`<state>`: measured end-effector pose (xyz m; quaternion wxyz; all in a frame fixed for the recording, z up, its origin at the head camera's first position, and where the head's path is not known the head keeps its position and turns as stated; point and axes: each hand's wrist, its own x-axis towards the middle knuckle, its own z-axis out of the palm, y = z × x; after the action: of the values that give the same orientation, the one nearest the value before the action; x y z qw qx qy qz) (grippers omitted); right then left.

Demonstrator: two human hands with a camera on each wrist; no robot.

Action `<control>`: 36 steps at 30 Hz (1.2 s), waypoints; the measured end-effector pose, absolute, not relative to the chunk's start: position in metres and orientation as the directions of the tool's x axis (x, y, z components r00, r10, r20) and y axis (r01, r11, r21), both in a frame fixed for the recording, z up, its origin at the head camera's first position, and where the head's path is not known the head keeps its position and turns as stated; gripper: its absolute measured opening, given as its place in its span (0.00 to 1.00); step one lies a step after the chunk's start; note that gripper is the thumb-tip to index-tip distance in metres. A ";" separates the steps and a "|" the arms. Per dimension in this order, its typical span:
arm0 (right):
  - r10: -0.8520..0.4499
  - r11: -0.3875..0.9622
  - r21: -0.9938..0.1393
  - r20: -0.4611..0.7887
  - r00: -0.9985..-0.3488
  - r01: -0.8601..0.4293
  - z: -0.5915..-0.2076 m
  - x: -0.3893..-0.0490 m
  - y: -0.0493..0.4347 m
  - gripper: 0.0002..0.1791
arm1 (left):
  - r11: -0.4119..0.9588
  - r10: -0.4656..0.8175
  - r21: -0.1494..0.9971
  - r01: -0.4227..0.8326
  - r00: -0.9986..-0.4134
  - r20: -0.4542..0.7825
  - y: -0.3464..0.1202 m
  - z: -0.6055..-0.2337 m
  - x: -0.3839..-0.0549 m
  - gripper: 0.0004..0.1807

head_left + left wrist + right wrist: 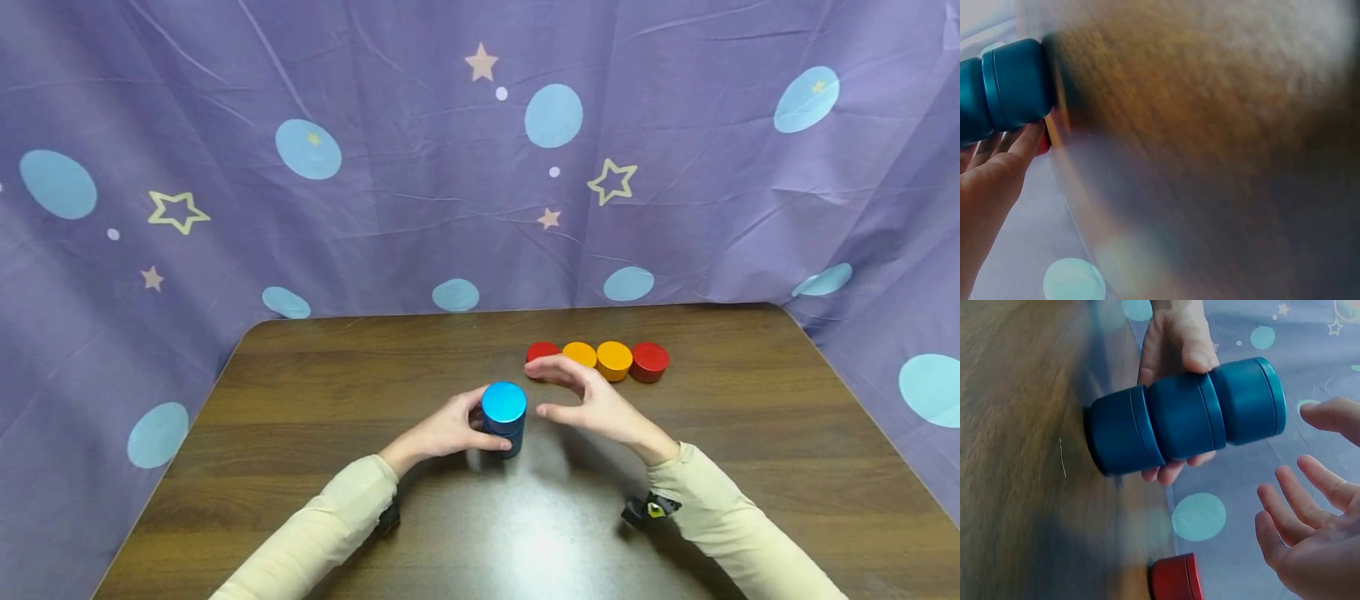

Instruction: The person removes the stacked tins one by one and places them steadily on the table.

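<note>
Three blue lidded tins (1185, 419) stand stacked upright on the table, as the right wrist view shows sideways; from the head view mostly the top lid (504, 402) shows. My left hand (450, 427) grips the stack from the left, thumb on the near side and fingers behind. In the left wrist view the lower blue tins (1022, 81) appear beside that hand (991, 187). To the right of the stack, my right hand (592, 404) is apart from it, holding nothing, with fingers and thumb spread in a loose curve.
Behind my right hand is a row of tins: a red tin (542, 352) partly hidden by the fingers, two orange tins (614, 358), and another red tin (649, 362). The wooden table (360, 358) ends at a purple patterned curtain (405, 208).
</note>
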<state>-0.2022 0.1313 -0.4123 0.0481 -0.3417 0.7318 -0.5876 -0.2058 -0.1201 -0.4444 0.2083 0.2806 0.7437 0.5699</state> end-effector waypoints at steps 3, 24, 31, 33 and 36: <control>-0.581 0.069 -0.898 0.318 -0.749 -0.435 -0.411 -0.201 0.125 0.28 | 0.181 0.654 0.966 0.183 -0.756 0.020 -0.120 -0.446 -0.205 0.36; -0.625 0.071 -0.902 0.292 -0.724 -0.425 -0.413 -0.199 0.102 0.33 | 0.169 0.664 0.967 0.193 -0.747 0.033 -0.119 -0.448 -0.206 0.39; -0.608 0.085 -0.903 0.288 -0.739 -0.422 -0.414 -0.197 0.104 0.30 | 0.178 0.668 0.964 0.199 -0.743 0.030 -0.120 -0.447 -0.206 0.38; -0.600 0.093 -0.909 0.275 -0.751 -0.407 -0.413 -0.196 0.106 0.30 | 0.181 0.669 0.961 0.209 -0.742 0.035 -0.120 -0.447 -0.206 0.38; -0.585 0.109 -0.915 0.256 -0.769 -0.388 -0.412 -0.195 0.109 0.30 | 0.191 0.671 0.953 0.234 -0.740 0.047 -0.120 -0.448 -0.206 0.37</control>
<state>-0.1955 0.1089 -0.4123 0.0851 -0.3289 0.7397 -0.5809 -0.2063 -0.1197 -0.4481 0.1955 0.3033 0.7464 0.5591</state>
